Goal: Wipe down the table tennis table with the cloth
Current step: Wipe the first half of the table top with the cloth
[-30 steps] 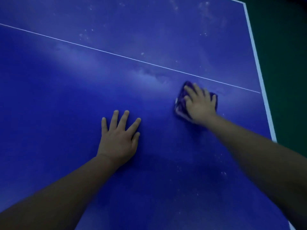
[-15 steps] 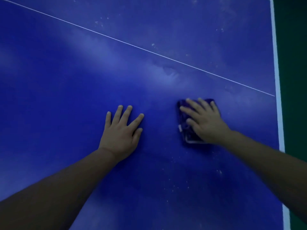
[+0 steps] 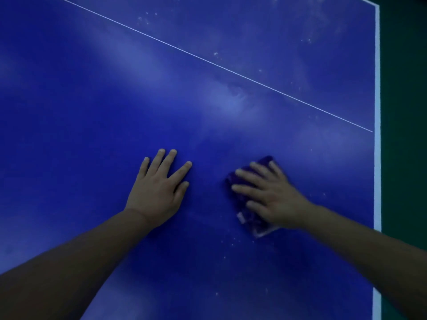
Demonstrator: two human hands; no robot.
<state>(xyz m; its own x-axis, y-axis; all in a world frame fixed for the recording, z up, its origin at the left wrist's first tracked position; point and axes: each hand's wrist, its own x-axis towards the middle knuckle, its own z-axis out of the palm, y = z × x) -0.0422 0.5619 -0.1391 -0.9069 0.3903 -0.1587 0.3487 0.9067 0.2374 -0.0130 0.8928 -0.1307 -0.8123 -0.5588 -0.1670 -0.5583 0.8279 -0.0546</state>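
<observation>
The blue table tennis table [image 3: 92, 112] fills the view, with a thin white centre line running diagonally across it. A folded purple cloth [image 3: 248, 213] lies on the table right of centre. My right hand [image 3: 272, 195] lies flat on top of the cloth with its fingers spread and straight, and covers most of it. My left hand [image 3: 159, 188] rests flat on the bare table to the left of the cloth, fingers spread. White specks and dusty smears show on the surface near the cloth and beyond the centre line.
The white edge stripe [image 3: 377, 112] marks the table's right side. Beyond it lies a dark green floor [image 3: 404, 135]. The table's far right corner shows at the top.
My right hand has slid the cloth toward me and a little to the left, away from the centre line. My left hand has stayed pressed in place.
</observation>
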